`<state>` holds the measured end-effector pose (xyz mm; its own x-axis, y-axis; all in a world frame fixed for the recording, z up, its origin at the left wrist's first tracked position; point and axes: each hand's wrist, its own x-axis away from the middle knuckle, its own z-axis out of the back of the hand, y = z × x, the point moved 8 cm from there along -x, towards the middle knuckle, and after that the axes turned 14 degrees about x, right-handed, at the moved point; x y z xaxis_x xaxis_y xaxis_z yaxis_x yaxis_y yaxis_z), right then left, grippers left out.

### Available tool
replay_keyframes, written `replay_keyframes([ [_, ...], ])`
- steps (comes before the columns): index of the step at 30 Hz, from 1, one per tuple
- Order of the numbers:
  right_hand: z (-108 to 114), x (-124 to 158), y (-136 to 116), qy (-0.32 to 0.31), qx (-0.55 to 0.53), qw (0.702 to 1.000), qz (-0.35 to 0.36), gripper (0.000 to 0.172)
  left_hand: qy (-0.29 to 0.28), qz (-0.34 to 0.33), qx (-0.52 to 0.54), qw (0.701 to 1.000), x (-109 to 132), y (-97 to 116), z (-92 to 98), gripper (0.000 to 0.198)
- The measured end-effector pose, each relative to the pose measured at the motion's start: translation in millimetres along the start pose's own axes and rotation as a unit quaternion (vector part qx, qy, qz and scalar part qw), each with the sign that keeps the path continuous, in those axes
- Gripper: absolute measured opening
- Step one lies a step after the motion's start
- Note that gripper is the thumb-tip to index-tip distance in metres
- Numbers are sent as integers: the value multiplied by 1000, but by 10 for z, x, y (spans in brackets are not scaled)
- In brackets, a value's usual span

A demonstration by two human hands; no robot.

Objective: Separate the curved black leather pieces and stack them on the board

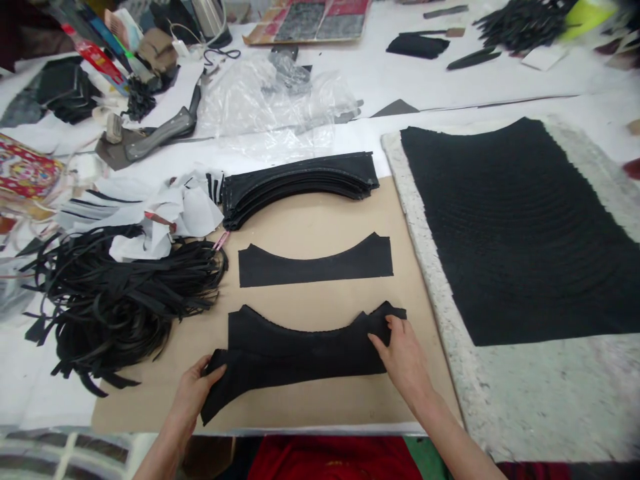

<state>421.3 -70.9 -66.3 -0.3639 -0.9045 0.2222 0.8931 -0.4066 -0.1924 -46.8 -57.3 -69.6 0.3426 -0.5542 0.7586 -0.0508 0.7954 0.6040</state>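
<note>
Reaching forward, left hand (193, 392) and right hand (404, 353) pinch opposite ends of two overlapping black pieces (300, 353); farther lie one single piece (315, 269), one stack (300, 179).

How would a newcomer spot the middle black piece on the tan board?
Find the tan board. Between the curved black stack at its far side and the black pieces at the left hand and right hand lies the middle black piece, its far edge scooped. Unlike its neighbours, it lies singly, untouched.
</note>
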Motion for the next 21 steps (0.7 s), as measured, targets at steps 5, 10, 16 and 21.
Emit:
replay_keyframes([
  [5, -194, 8, 13, -61, -13, 996, -68, 31, 29, -34, -13, 999, -9, -77, 149, 26],
  [10, -154, -114, 109, -50, -115, 992, -28, 35, 33, -17, 45, 998, 38, 79, 155, 29],
  [16, 173, -594, 301, -41, -333, 940, -65, 43, -15, -78, 69, 994, -178, 727, -249, 38],
  [21, 232, -1257, 383, -30, -354, 932, -68, 39, -34, -208, 44, 977, -634, 1348, -754, 43],
])
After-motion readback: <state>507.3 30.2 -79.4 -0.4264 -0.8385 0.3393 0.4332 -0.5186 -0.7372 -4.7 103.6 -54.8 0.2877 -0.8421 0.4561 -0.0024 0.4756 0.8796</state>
